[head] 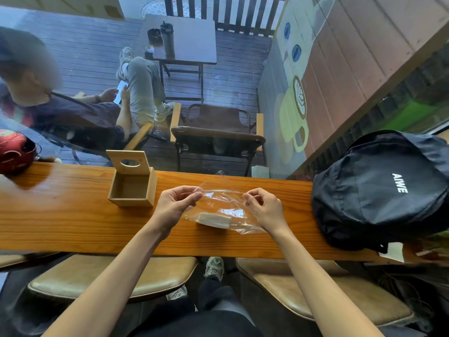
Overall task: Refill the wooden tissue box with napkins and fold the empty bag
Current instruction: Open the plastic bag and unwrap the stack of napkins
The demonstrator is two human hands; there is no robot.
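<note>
On the counter (73,215), the wooden box (132,188) stands open and empty; left hand (176,203) and right hand (264,207) each pinch the mouth of the clear bag (226,203), napkins (213,219) inside. Refilling and folding remain undone.

- The wooden tissue box (132,188) stands on the wooden counter (73,222), empty inside. Its lid (130,162), with an oval hole, is raised upright at the far side.
- The clear plastic bag (224,205) lies just right of the box, its far edge lifted.
- A small stack of napkins (213,219) lies inside the bag, at its near end.
</note>
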